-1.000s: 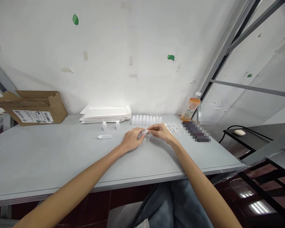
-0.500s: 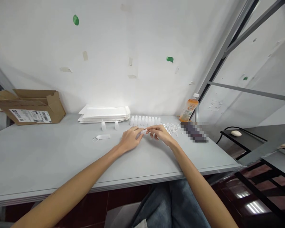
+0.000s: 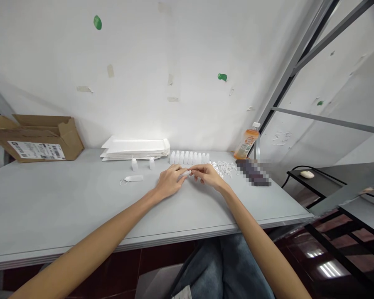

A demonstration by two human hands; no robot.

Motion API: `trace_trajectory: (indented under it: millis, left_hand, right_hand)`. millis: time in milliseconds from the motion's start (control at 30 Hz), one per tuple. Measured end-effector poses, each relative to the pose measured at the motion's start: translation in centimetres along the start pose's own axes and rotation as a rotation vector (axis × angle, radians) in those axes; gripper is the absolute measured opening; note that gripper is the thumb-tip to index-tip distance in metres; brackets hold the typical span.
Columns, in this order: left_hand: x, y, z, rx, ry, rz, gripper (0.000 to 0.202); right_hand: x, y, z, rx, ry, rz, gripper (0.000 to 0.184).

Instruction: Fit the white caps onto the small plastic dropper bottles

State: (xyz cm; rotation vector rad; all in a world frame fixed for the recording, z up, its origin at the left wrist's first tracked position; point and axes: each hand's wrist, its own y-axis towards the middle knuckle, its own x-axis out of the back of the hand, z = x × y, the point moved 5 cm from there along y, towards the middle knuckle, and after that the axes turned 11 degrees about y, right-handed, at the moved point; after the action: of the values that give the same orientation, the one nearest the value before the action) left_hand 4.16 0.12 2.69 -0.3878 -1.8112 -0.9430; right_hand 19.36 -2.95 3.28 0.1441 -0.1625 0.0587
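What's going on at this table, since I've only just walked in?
A person seated at a grey table holds a small white piece in the fingers of both hands, the left hand and right hand meeting over it. Beside the right hand lies a heap of white loops. Behind stands a row of small white bottles, with two more bottles off to the left, near a white strip with a cord.

Looks like a small packing room: shipping box point(image 3: 40, 139), stacked white envelopes point(image 3: 135, 148), rows of small bottles point(image 3: 188, 158) on a plain bench point(image 3: 50, 195).
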Motion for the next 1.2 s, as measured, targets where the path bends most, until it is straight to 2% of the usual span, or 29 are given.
trace_trajectory:
  millis: [200, 433, 567, 800, 967, 1200]
  left_hand:
    - [-0.19, -0.04, 0.12, -0.023, -0.002, -0.008, 0.029]
    - [0.0, 0.02, 0.2, 0.028, -0.001, -0.011, 0.026]
    - [-0.04, 0.03, 0.18, 0.068, 0.004, 0.025, 0.027]
    - [-0.23, 0.02, -0.08, 0.046, -0.03, 0.076, 0.035]
    - [-0.44, 0.07, 0.03, 0.047, -0.109, 0.081, 0.038]
    - [-0.24, 0.24, 0.43, 0.154, -0.357, 0.053, 0.036]
  right_hand:
    - [-0.04, -0.21, -0.02, -0.025, -0.014, 0.005, 0.029]
    - [-0.4, -0.29, 0.3, 0.038, -0.042, 0.034, 0.032]
    - [-0.54, -0.16, -0.02, 0.017, 0.01, 0.021, 0.031]
    - [-0.5, -0.16, -0.21, -0.011, 0.053, 0.045, 0.029]
    - [-0.51, -0.24, -0.11, -0.004, 0.04, 0.052, 0.029]
    - [-0.59, -0.23, -0.08, -0.021, 0.014, 0.035, 0.026]
